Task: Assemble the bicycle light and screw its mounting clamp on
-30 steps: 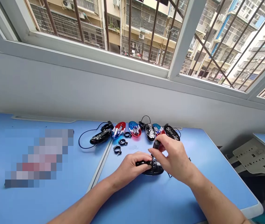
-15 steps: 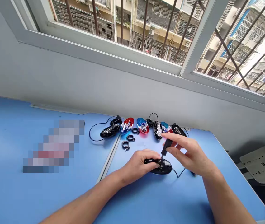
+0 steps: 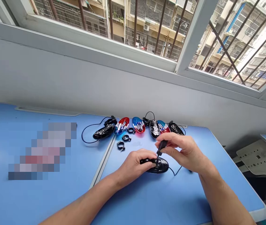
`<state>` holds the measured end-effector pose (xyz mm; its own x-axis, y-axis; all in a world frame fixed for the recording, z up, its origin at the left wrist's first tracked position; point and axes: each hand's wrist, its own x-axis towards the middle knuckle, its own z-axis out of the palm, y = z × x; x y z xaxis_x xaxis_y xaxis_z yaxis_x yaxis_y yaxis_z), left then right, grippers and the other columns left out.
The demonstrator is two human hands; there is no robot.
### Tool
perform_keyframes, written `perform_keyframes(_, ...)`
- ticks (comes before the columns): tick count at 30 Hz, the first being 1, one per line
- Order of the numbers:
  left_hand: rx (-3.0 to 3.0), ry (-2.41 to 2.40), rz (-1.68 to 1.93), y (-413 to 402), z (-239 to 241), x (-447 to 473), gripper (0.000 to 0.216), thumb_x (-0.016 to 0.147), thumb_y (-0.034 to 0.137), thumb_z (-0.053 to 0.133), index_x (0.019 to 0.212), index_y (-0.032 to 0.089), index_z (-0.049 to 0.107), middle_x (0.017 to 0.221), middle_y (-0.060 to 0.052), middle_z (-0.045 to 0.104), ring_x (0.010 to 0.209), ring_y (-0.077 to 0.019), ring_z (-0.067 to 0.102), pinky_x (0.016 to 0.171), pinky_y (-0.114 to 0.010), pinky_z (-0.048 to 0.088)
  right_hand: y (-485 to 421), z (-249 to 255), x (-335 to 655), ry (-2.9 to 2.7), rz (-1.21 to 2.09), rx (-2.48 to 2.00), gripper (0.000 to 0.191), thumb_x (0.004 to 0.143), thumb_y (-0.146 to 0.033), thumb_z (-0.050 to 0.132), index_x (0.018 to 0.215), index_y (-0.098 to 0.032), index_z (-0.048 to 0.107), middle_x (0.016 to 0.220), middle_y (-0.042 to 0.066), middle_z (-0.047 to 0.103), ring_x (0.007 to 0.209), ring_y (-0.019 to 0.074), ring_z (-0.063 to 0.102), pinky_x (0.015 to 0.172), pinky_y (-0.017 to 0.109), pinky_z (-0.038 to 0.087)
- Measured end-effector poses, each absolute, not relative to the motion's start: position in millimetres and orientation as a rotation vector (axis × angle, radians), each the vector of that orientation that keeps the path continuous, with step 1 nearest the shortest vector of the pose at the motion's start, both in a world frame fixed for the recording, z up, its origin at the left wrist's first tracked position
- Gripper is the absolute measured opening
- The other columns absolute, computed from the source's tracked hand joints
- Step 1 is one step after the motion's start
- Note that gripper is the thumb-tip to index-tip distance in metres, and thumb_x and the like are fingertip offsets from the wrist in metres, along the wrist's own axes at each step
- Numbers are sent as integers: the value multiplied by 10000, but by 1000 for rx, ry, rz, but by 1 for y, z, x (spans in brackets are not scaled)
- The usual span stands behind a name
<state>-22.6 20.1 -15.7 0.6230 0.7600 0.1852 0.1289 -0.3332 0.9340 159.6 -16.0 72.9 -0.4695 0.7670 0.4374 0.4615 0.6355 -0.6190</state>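
Note:
My right hand (image 3: 182,151) is closed around the black handle of a screwdriver (image 3: 163,145), pinched between thumb and fingers. Its shaft slants down to a black oval housing (image 3: 163,167) lying on the blue table, where the tip meets a part on top; the exact contact is too small to see. My left hand (image 3: 136,164) is closed on the housing's near-left side, thumb and fingers pressing a small black piece against it and partly hiding both. A thin black cable (image 3: 175,173) runs from the housing's right end beneath my right hand.
Several black ring clamps (image 3: 121,145) lie beyond my left hand. Behind them are red-and-blue oval shells (image 3: 122,125) with batteries and black housings with cables (image 3: 103,131). A pixelated item (image 3: 45,150) lies left of the table seam (image 3: 103,161). A barred window stands behind.
The camera view has shifted, so the table and everything on it appear further left. Both hands keep their grips, and the screwdriver stays on the housing.

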Motion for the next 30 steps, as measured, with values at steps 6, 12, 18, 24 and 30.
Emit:
perform_keyframes(6, 1811, 746, 766, 20, -14, -22, 181, 735, 172, 563, 787, 210, 732, 872, -16, 709, 851, -183, 605, 791, -268, 464, -19, 72, 158, -2109, 503, -1044, 257, 835, -62, 528, 1034, -216, 577, 875, 11, 655, 690, 97, 590, 669, 209, 529)
perform_keyframes(12, 1796, 757, 772, 20, -15, -23, 177, 727, 195, 576, 818, 205, 728, 891, -20, 703, 834, -180, 604, 784, -270, 465, -20, 71, 156, -2068, 462, -1121, 226, 814, -73, 574, 984, -222, 579, 831, -6, 645, 659, 90, 567, 663, 197, 516)
perform_keyframes(18, 1794, 770, 777, 20, -17, -22, 156, 716, 206, 581, 789, 203, 719, 871, -23, 699, 819, -182, 601, 780, -278, 465, -23, 71, 152, -2037, 414, -1163, 202, 814, -93, 587, 963, -227, 565, 826, -16, 640, 654, 88, 583, 642, 186, 513)
perform_keyframes(24, 1822, 773, 770, 21, -15, -22, 157, 724, 222, 570, 782, 199, 714, 852, -29, 703, 831, -192, 605, 782, -288, 468, -25, 69, 148, -2008, 376, -1201, 172, 815, -116, 581, 953, -218, 570, 819, -13, 645, 673, 95, 607, 649, 192, 512)
perform_keyframes(30, 1871, 732, 772, 21, -13, -23, 174, 734, 221, 557, 821, 193, 705, 911, -40, 717, 877, -201, 623, 812, -303, 473, -18, 72, 154, -1831, 526, -1194, 134, 755, -174, 650, 871, -203, 588, 721, -27, 625, 614, 98, 592, 609, 213, 515)
